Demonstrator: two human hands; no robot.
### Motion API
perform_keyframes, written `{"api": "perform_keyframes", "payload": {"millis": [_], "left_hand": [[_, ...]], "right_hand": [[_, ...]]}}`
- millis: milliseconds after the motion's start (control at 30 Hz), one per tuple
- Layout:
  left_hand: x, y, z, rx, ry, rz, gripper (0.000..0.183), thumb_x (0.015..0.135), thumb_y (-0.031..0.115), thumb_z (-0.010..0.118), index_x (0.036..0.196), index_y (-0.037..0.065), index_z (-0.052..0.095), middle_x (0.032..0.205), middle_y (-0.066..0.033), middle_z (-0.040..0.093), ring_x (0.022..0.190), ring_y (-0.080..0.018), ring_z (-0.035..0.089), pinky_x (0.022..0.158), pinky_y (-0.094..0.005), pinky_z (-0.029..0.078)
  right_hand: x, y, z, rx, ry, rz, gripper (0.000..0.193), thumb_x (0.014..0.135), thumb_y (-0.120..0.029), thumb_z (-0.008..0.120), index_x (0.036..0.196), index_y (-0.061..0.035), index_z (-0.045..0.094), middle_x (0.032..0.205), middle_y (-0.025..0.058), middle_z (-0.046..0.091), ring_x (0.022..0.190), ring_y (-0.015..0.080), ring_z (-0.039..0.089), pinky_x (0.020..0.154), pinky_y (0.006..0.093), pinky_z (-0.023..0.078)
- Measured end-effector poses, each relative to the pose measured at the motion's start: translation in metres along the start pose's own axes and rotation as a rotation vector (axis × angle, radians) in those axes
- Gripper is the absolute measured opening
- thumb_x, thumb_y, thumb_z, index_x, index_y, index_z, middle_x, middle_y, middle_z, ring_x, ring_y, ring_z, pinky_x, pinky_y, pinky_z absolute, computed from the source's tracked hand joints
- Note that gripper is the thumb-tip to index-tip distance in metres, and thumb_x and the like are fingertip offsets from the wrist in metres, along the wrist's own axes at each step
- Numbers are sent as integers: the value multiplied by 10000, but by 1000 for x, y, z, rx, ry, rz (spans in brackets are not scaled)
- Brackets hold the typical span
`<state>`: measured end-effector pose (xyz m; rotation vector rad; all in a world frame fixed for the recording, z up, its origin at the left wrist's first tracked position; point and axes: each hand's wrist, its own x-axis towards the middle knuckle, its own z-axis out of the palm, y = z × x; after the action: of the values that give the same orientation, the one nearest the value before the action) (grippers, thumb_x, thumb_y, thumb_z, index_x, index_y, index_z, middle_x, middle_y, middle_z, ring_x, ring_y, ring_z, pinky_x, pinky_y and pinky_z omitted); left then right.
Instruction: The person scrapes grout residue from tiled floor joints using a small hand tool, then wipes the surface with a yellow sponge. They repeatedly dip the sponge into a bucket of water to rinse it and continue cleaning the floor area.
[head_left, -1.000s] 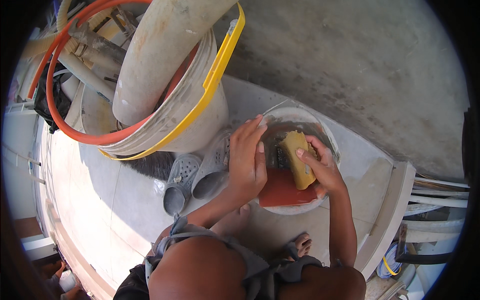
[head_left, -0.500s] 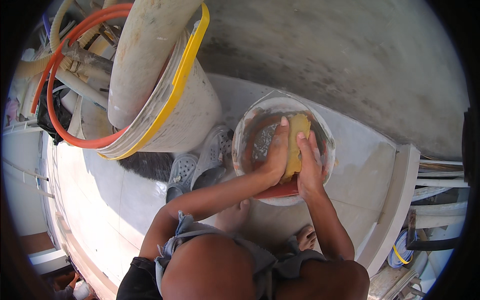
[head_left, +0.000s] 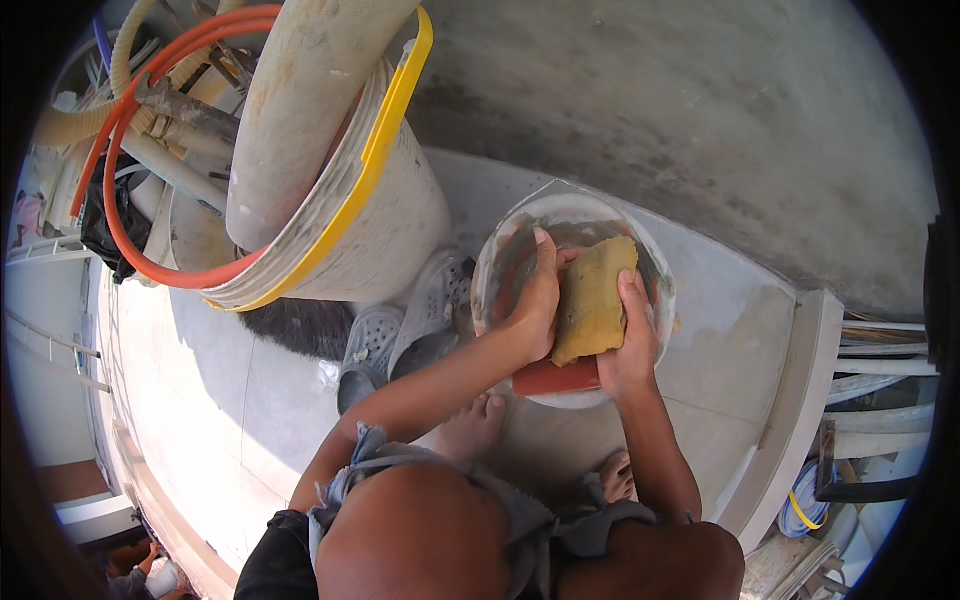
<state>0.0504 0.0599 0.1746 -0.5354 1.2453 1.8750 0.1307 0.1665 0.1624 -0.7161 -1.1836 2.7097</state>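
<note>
L hand (head_left: 538, 312), R hand (head_left: 632, 345) clamped on yellow-brown rectangular foam sponge (head_left: 597, 305) over round whitish plastic bucket (head_left: 602, 209); prob. light, squishy, hold by edges

On my head view I see the left hand (head_left: 538, 308) and right hand (head_left: 632, 345) hold a yellow sponge (head_left: 594, 302) over a white bucket (head_left: 572, 208); grey clogs (head_left: 424, 310) stand to the left.

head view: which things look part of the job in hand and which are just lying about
Likely in use:
- yellow sponge, between left hand and right hand
- round bucket below
- flat red piece

Apparently lying about:
- grey clogs
- larger bucket
- orange hose
</note>
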Motion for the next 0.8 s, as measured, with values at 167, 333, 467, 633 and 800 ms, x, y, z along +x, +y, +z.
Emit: {"api": "perform_keyframes", "payload": {"millis": [167,333,467,633,800], "left_hand": [[-19,13,15,182,103,13,791,1090,725,328,1496,81,541,1476,-124,584,1381,-237,547,1165,-404,447],[0,-2,3,14,-140,11,733,1107,686,314,1440,90,580,1342,-121,661,1219,-239,663,1046,-378,541],[18,-14,-6,85,-154,73,634,1138,585,296,1385,92,607,1256,-112,686,1109,-228,709,940,-363,593],[17,-17,-2,26,-145,36,548,1146,498,314,1302,91,645,1160,-89,704,1022,-209,716,876,-362,603],[19,-18,-4,59,-184,74,515,1148,439,308,1277,69,644,1134,-92,708,993,-208,715,885,-366,596]], "right_hand": [[-3,-4,3,-51,-52,-103,487,1138,-351,518,1504,-30,489,1368,53,598,1304,162,550,1119,347,436],[-6,8,4,-842,-24,-360,602,1146,-360,466,1579,49,383,1501,196,510,1396,297,492,1205,402,349],[-6,12,12,-862,-2,-419,427,1159,-287,404,1442,32,425,1315,189,538,1221,279,478,1124,392,344],[-8,6,11,-896,-56,-385,511,1157,-300,384,1522,57,377,1362,272,563,1246,361,550,1089,445,408],[-16,3,20,-819,-54,-402,349,1162,-277,384,1332,21,447,1148,219,632,1001,299,607,910,419,472]]}}
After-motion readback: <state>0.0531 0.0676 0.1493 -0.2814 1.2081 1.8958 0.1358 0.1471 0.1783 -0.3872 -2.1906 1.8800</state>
